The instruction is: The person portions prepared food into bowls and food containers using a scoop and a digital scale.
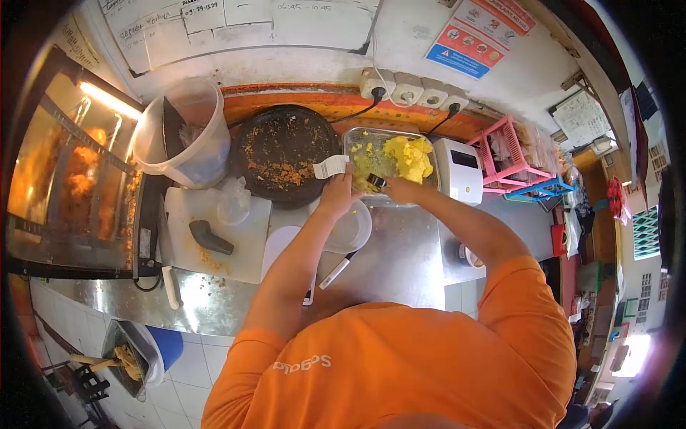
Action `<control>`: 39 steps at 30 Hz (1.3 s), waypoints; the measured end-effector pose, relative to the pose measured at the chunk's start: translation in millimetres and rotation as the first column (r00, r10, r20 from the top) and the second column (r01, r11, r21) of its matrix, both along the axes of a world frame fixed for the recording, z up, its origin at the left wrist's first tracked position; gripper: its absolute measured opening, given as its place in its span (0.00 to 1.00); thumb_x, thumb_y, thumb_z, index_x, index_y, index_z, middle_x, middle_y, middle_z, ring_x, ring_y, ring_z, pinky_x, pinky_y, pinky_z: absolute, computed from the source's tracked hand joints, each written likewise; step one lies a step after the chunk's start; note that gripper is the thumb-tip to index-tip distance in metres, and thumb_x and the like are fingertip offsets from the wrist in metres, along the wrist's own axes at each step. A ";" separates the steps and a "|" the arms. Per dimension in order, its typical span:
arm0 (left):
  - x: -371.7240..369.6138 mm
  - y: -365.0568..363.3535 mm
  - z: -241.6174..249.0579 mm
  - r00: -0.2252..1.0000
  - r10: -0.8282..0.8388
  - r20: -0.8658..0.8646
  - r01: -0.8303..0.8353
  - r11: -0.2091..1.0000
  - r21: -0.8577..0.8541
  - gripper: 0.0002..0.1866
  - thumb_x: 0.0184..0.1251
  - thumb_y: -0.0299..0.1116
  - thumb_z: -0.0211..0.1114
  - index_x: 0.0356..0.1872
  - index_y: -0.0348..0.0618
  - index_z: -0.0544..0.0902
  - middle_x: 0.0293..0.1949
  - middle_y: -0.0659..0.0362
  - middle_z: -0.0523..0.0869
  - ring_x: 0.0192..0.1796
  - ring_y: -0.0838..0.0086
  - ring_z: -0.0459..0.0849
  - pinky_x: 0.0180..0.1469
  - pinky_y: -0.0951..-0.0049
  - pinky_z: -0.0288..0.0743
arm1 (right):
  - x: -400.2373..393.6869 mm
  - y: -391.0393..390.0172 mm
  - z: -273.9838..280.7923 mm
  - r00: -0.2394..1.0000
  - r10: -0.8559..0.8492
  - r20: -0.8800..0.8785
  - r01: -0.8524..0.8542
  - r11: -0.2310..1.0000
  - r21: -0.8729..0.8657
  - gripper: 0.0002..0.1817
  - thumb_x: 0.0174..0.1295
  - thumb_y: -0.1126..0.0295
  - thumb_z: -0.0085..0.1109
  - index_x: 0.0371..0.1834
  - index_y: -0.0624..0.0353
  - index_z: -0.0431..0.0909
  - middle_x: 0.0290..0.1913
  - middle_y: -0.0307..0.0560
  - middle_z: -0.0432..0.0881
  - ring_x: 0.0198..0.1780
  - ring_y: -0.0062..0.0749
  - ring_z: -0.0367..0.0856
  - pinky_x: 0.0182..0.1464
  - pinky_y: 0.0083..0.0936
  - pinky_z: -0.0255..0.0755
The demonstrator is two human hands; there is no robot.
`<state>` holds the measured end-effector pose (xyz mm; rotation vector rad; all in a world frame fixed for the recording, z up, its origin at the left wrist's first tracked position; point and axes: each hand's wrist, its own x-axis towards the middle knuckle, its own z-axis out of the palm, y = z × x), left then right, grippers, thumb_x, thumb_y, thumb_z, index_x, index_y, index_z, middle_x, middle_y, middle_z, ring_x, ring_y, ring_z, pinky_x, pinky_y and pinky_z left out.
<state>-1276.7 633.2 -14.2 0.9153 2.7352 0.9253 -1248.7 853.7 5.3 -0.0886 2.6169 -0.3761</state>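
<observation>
My left hand point(338, 191) is closed on a white paper slip point(330, 166) with print on it, beside a black round pan point(286, 143) holding brown crumbs. My right hand point(401, 190) grips a small black utensil point(376, 181) at the front edge of a metal tray point(391, 202); its exact kind cannot be made out. In the tray lies a heap of yellow food point(409, 159), with smaller bits to its left. A clear round bowl point(351, 227) sits below my left hand, partly behind my forearm.
A cutting board point(243, 250) carries a dark grey object point(211, 237) and a plastic bag point(233, 205). A knife point(170, 287) lies by a lit glass cabinet point(78, 171). A white device point(458, 170) and pink basket point(506, 154) stand right of the tray.
</observation>
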 end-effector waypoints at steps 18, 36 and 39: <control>-6.9 0.9 -1.8 0.991 -0.064 0.119 0.069 0.997 -0.038 0.44 0.58 0.50 0.61 0.68 0.35 0.51 0.56 0.42 0.71 0.55 0.51 0.74 0.54 0.58 0.70 | 17.4 -38.7 23.9 0.480 -0.151 0.864 0.867 -0.068 -0.493 0.15 0.70 0.55 0.35 0.29 0.48 0.62 0.13 0.28 0.51 0.11 0.16 0.44 0.13 0.19 0.41; 12.6 9.1 14.4 0.991 -0.034 0.127 -0.005 0.954 0.299 0.38 0.66 0.43 0.55 0.67 0.27 0.48 0.62 0.32 0.60 0.66 0.48 0.61 0.65 0.63 0.56 | 49.2 -37.9 11.4 0.439 -0.171 0.882 0.708 -0.538 -0.457 0.18 0.69 0.52 0.39 0.24 0.48 0.57 0.13 0.29 0.47 0.11 0.18 0.43 0.11 0.18 0.37; 37.7 0.1 35.3 0.982 0.020 0.187 -0.105 0.884 0.455 0.36 0.67 0.41 0.53 0.67 0.28 0.50 0.62 0.33 0.62 0.66 0.49 0.61 0.66 0.64 0.55 | 53.6 -23.8 2.7 0.487 -0.051 0.872 0.676 -0.609 -0.414 0.17 0.69 0.54 0.40 0.24 0.47 0.57 0.13 0.29 0.48 0.10 0.17 0.44 0.11 0.17 0.38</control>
